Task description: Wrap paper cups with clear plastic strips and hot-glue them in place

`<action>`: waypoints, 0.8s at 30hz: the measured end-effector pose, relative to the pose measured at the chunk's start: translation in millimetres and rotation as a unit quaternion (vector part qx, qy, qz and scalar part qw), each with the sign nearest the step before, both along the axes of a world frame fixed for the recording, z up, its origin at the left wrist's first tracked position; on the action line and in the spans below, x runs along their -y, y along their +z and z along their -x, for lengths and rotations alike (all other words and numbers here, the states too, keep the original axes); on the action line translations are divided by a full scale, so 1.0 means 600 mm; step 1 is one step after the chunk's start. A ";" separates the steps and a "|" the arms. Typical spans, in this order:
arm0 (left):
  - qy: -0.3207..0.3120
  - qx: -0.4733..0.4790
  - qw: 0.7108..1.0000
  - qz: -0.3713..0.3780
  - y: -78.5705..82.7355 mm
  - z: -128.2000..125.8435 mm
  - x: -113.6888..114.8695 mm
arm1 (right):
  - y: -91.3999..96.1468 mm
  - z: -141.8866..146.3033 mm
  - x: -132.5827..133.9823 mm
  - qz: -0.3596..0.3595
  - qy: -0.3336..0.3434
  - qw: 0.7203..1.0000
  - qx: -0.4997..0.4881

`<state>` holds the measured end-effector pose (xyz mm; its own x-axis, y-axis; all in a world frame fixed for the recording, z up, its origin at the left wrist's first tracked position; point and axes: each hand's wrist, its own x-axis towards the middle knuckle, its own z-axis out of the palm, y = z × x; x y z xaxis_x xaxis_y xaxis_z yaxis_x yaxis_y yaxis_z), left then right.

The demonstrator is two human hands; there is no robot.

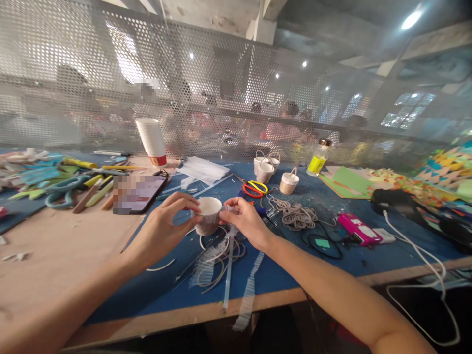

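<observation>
Between my two hands a small whitish cup (208, 222) is held just above the blue mat, its mouth tipped toward me. My left hand (173, 221) grips its left rim with thumb and fingers. On the opposite side, my right hand (241, 219) pinches close to the rim, where a pale frilled strip (230, 232) hangs down. Loops of thin grey cord (221, 268) lie on the mat below. Another pleated translucent strip (248, 295) trails over the table's front edge.
Small basket-like cups with handles (289, 182) stand behind. Yellow-and-red scissors (255, 188) and a cord bundle (298, 214) lie nearby. At left are a phone (145, 194), blue-handled scissors (61, 194) and stacked paper cups (151, 140). A bottle (317, 160) and magenta device (358, 229) occupy the right.
</observation>
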<state>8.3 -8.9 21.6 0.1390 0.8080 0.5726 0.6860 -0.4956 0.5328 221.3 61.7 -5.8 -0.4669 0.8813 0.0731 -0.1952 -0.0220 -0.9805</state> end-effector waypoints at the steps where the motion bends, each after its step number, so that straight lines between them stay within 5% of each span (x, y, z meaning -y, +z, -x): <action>1: 0.001 -0.005 1.000 -0.007 0.000 -0.001 0.001 | 0.000 0.000 0.000 -0.001 0.001 1.000 0.000; 24: -0.008 -0.049 0.999 0.002 0.006 -0.005 -0.003 | 0.004 0.001 0.005 -0.041 0.017 0.999 0.025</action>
<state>11.0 -7.1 25.5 0.2067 0.8073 0.5527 0.7271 -0.5048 0.4653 220.5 58.8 -3.2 -0.5011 0.8569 0.1208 -0.1469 0.0534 -0.9877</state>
